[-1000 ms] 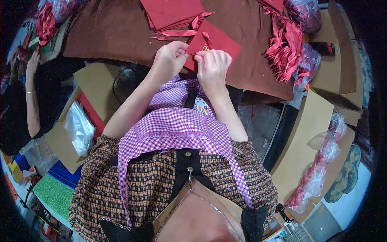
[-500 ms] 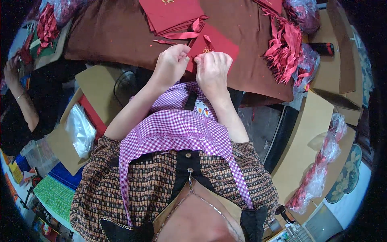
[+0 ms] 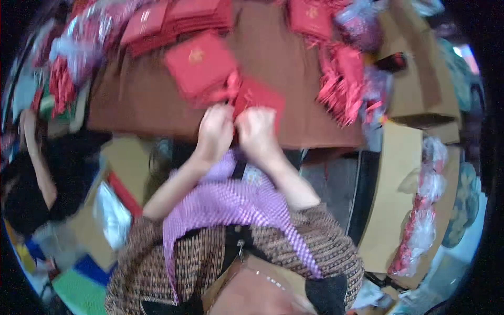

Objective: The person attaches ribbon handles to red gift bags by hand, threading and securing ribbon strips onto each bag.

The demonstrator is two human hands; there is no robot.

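Note:
Both my hands are close together over the near edge of the brown-covered table, somewhat smeared by motion. My right hand is closed in a fist over the lower part of a red card, its fingers curled on it. Beside it, my left hand is closed in a pinch at the card's left side; what its fingertips hold is hidden. A red ribbon lies just beyond my left hand, between the card and a stack of red cards with a gold emblem.
More stacks of red cards stand at the far side of the brown tablecloth. Bunches of red ribbons hang at the right, near cardboard boxes. At left, another person's arm reaches toward the table.
The view has shifted, so the table and hands sit lower and more of the far side shows. My hands have drawn a little closer together and both stay closed at the card.

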